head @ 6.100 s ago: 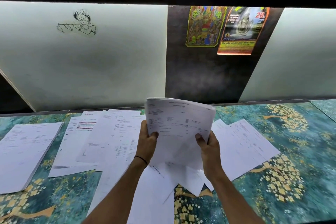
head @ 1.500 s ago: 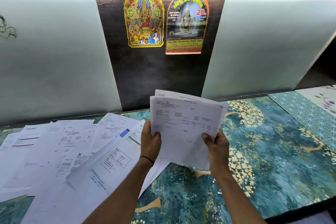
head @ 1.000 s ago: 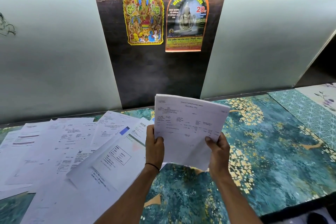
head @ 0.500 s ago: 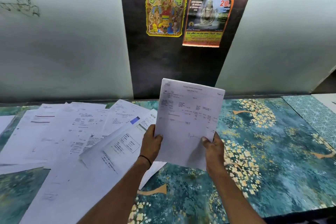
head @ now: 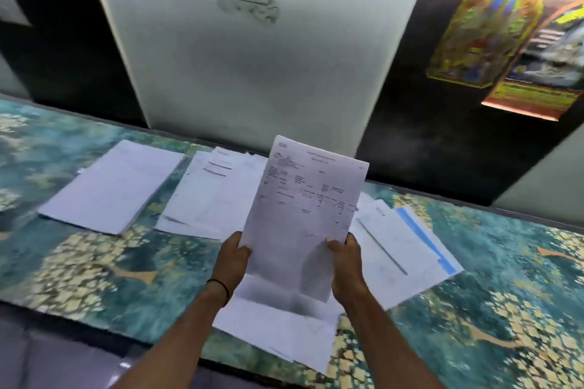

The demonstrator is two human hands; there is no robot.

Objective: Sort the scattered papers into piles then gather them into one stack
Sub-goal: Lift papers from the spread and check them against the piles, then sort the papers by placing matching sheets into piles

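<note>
While both arms reach out over the tabletop, the left hand (head: 235, 257) grips the lower left edge of a sheaf of printed papers (head: 309, 199), thumb on the front and fingers curled behind. The right hand (head: 344, 262) grips the lower right edge the same way, its thumb tip showing on the printed face. The sheaf is held up off the tabletop, nearly upright and tilted a little to the right. Its top sheet carries lines of small print too blurred to read. A thin black wristband (head: 218, 289) circles the left wrist.

Directly beneath the hands, loose white sheets (head: 278, 325) lie overlapping on the tabletop (head: 94, 262) and reach its near edge. Just right of the held sheaf lies a fanned pile (head: 388, 249); its upper sheets show a blue stripe along one edge and a dark line. Left of the sheaf lies a loosely squared pile (head: 211, 196) with reddish lines of print on top. Farther left, apart from it, sits a neater stack (head: 113, 186) with even edges.

The tabletop wears a teal covering patterned with pale yellow blossoms. Behind it stands a white panel (head: 252, 73) marked with a dark drawing (head: 252, 0), with dark wall on either side. At upper right hang a yellow-framed poster (head: 483, 28) and, just beside it, an orange-edged poster (head: 543, 73), both blurred.
</note>
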